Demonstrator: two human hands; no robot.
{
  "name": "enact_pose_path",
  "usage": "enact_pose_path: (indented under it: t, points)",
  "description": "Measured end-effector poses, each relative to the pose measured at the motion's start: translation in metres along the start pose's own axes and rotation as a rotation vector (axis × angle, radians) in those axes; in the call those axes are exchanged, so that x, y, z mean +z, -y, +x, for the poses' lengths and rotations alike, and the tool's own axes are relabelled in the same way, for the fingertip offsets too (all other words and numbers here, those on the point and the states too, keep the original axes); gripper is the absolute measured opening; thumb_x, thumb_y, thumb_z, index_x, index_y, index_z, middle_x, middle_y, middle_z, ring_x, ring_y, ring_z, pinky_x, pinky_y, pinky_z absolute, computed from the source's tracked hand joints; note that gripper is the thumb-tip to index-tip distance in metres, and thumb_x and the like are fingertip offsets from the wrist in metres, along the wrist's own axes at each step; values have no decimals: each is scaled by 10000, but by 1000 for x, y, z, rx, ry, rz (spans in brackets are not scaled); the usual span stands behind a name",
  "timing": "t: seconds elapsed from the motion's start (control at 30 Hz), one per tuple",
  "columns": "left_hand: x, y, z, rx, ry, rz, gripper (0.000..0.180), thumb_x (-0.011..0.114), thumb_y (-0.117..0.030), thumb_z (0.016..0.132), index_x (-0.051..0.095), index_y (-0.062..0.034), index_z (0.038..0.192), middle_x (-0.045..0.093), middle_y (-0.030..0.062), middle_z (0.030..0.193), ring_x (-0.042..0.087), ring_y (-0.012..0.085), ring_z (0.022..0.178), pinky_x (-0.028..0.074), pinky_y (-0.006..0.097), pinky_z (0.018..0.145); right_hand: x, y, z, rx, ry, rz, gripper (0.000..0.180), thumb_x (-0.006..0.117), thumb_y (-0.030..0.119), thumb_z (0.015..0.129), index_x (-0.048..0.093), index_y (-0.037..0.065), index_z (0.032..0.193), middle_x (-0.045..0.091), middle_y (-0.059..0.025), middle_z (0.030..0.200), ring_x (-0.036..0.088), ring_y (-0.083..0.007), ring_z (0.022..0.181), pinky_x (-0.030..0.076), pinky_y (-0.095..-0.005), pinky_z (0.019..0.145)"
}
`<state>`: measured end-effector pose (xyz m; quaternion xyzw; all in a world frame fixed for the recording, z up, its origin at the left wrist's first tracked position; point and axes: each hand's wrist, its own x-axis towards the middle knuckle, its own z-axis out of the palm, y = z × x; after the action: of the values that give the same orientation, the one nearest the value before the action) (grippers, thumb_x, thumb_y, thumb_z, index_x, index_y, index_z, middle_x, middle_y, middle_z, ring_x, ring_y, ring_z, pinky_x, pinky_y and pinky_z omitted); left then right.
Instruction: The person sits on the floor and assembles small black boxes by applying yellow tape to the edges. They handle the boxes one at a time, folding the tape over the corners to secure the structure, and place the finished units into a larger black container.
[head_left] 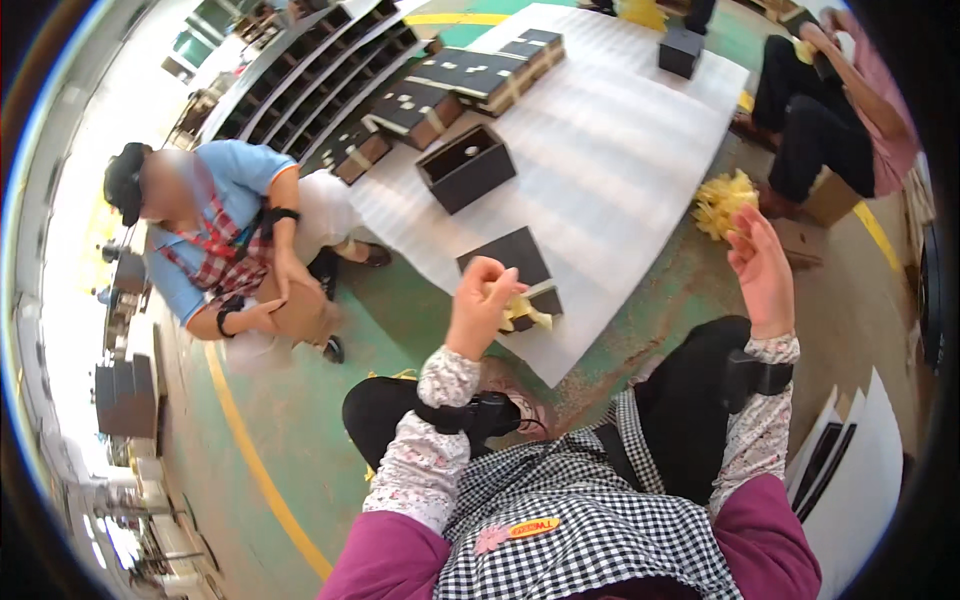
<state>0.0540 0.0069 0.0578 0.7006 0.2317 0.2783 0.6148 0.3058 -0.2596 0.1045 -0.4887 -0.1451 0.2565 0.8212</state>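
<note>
My left hand (482,306) is closed in a pinch, with a few pale yellow strips (527,314) hanging at its fingers. Just behind those strips lies a dark, box-like piece with a flat black panel (508,252), on the near corner of the white sheet (610,170). My right hand (764,274) is raised on the right, fingers up and somewhat apart. Its fingertips overlap the edge of a bunch of crinkled yellow strips (722,205); whether they touch it I cannot tell. An open black box (466,170) stands farther back on the sheet, with a small pale item inside.
On the left a person (225,230) in a checked apron holds a brown piece (299,310). Another person (850,120) sits at the right. Several dark boxes (470,75) line the sheet's left edge, near black racks (320,75). White panels (850,470) stand at my lower right.
</note>
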Motion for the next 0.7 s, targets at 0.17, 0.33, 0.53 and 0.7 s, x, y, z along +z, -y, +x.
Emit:
enact_pose_path:
  t: [0.17, 0.33, 0.53, 0.7]
  points:
    - [-4, -17, -11, -78, 47, 151, 287, 535, -89, 867, 513, -39, 1148, 504, -1, 815, 512, 67, 724, 423, 210, 639, -131, -8, -26, -76, -253, 223, 282, 490, 206, 933, 532, 49, 1163, 612, -26, 995, 592, -101, 835, 493, -225, 704]
    - [0, 13, -9, -67, 94, 220, 220, 526, -87, 878, 554, -12, 1083, 549, 47, 986, 519, 100, 822, 450, 219, 709, -250, -66, -102, 57, -678, 20, 246, 498, 184, 917, 549, 72, 1131, 608, -18, 963, 591, -101, 808, 496, -230, 668]
    - [13, -3, -13, -85, 142, 290, 253, 491, -208, 916, 567, -22, 1069, 547, 16, 915, 500, 83, 793, 408, 209, 680, -284, -130, -144, 317, -865, -199, 257, 501, 155, 891, 534, 52, 1124, 577, -20, 875, 560, -99, 763, 476, -226, 628]
    - [1, -21, -20, 28, 41, 250, 346, 359, -132, 877, 548, -24, 1145, 555, 47, 948, 506, 142, 880, 391, 263, 813, -302, -158, -143, 341, -713, -182, 349, 527, 118, 850, 502, 7, 1180, 561, -6, 792, 536, -90, 667, 440, -209, 569]
